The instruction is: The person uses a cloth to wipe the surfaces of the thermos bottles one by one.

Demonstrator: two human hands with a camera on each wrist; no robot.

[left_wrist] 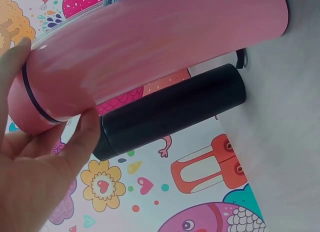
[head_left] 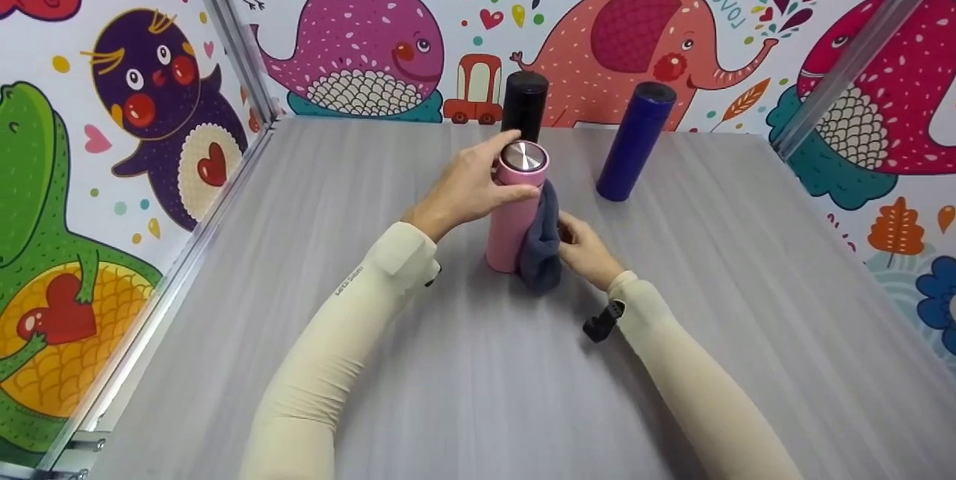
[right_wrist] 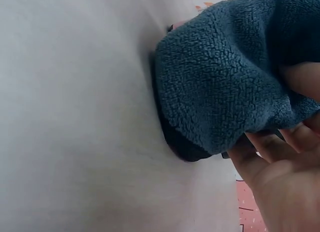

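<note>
A: How much of the black bottle shows in the head view?
B: The top part; the pink bottle and left hand hide its foot.
A: What does the lettering on the left sleeve say?
B: Too small to read. The bottom edge cuts that sleeve off.
A: And the right wrist view?
B: The grey-blue cloth covers most of the pink bottle; the right hand runs off the edge.

The pink bottle looks smooth and glossy, its cap top shiny metal; the cloth is rough, looped fabric; the tabletop looks smooth and wood-grained.
</note>
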